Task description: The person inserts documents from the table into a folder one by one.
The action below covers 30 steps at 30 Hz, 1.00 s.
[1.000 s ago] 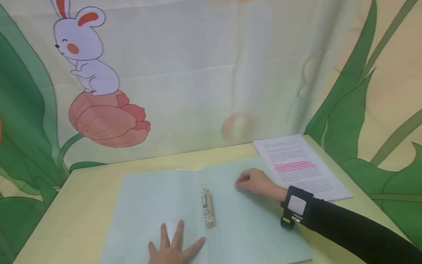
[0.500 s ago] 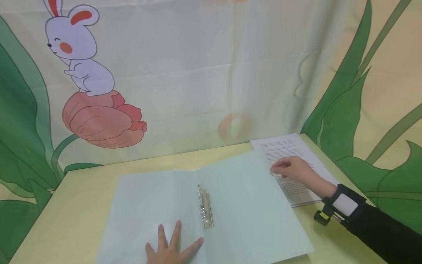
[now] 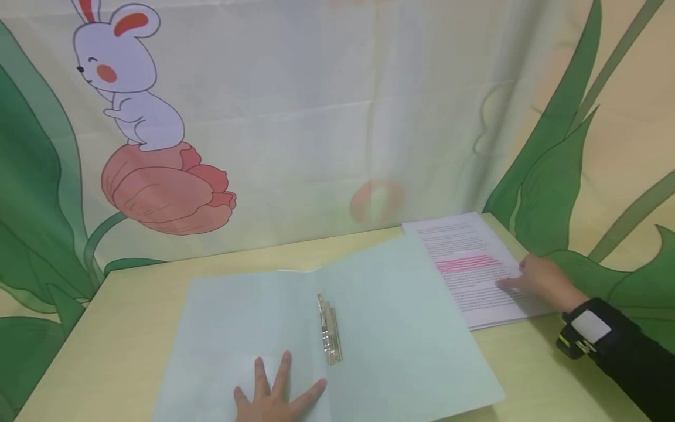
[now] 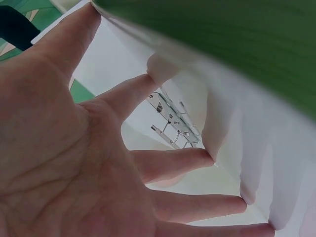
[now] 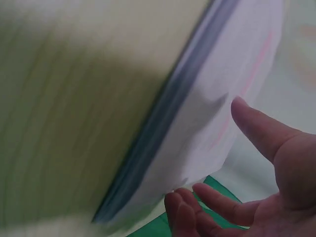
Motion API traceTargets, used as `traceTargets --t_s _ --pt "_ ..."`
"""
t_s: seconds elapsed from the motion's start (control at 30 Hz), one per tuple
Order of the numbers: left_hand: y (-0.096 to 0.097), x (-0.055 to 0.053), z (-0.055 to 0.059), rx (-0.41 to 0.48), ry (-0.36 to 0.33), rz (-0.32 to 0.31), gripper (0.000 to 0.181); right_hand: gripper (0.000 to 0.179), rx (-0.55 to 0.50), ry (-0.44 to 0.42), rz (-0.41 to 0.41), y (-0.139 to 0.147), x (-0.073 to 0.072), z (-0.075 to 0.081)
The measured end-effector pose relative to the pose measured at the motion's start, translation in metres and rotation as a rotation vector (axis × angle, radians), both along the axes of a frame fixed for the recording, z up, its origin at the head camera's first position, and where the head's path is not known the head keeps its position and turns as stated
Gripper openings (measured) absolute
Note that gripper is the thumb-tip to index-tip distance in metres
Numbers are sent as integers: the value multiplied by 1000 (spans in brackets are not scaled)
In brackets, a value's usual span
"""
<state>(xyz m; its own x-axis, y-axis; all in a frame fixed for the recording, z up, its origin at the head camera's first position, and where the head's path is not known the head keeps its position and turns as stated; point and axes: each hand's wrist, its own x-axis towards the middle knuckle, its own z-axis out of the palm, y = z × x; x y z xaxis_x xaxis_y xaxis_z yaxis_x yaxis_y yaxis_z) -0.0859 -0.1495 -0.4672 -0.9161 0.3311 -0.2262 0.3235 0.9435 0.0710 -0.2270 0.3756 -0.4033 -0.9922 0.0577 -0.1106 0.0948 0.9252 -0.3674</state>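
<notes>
A pale blue-green file folder [image 3: 401,328] lies spread open, with a metal clip [image 3: 329,331] near its spine. My left hand [image 3: 271,404] rests on the folder's left half, fingers straight and spread; its fingertips touch the surface in the left wrist view. To the right lies a stack of printed paper [image 3: 474,293] with pink highlighted lines. My right hand [image 3: 545,281] is at the stack's right edge. In the right wrist view, the thumb [image 5: 261,128] points over the top sheet, apart from the fingers [image 5: 207,212], which are by the edge. Nothing is gripped.
The folder's right half overlaps the left edge of the stack. Both lie on a light yellow table [image 3: 121,328]. A cloth backdrop [image 3: 295,117] with a rabbit and leaves hangs behind the table's far edge.
My right hand moved right from over the folder, past its right edge, to the stack's right side. The folder's right half shifted a little toward the stack. My left hand stayed in place.
</notes>
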Motion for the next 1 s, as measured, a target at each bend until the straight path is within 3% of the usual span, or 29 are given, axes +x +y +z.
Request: traceTargets --t_s 0.17,0.4,0.6,1.0 --pt "0 0 0 -1 8 -5 82 64 42 14 -2 7 4 -6" --pt "0 -1 2 -16 -36 6 82 60 -25 12 7 23 -2 -20" --pt "0 0 2 -29 -22 -2 83 63 -44 9 -19 32 -7 -23" --pt "0 0 2 -31 -21 -13 85 58 -63 132 -55 33 -1 -26"
